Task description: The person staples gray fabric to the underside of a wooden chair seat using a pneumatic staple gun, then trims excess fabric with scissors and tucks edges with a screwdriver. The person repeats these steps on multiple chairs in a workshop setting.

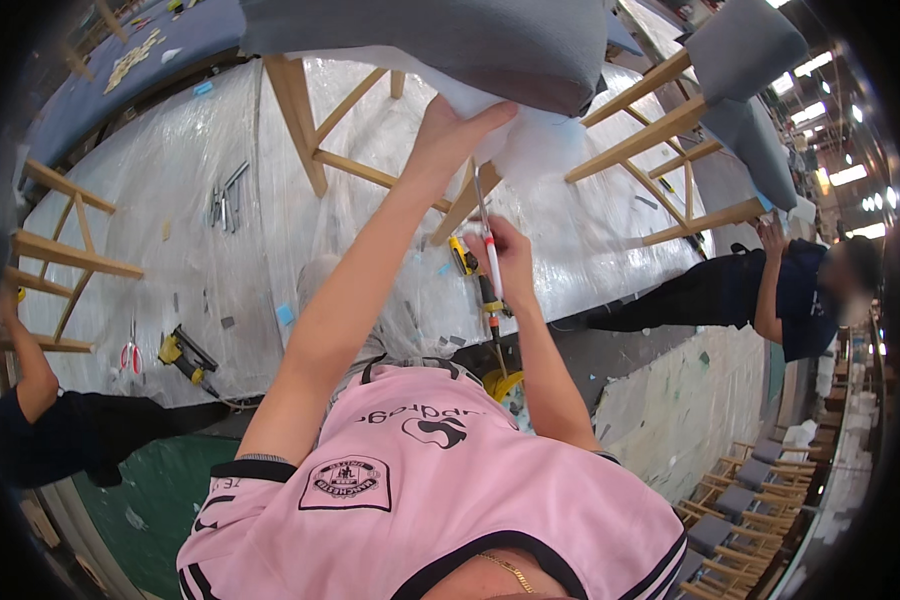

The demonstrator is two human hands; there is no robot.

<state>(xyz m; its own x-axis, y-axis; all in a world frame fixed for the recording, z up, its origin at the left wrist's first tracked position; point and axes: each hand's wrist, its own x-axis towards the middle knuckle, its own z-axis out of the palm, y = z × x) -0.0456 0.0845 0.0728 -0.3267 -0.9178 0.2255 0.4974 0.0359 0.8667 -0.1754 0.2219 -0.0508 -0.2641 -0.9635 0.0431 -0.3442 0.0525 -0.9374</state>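
Across mid-frame, film-wrapped table [240, 295], crinkled, glossy, likely covered against scuffing. Upper centre: chair [430, 45], smooth grey fabric, straight pale wood legs [295, 120], apparently set on the table for working height. Fluffy white wadding [548, 142] hangs at seat edge; left hand [455, 138] seems closed on it, fingers hidden, perhaps steadying. Right hand [513, 258], centre, curls round slim metal-bladed tool [492, 264], red-and-white handle, tip toward wadding.

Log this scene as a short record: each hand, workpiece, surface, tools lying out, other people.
Left hand: at the white padding; grip unclear
Right hand: holds a long red-and-white tool
Workpiece: grey upholstered chair, wooden legs
Surface: plastic-covered table
Tools lying out: red-handled scissors, yellow-and-black power tool
Other people: one at left, one at right
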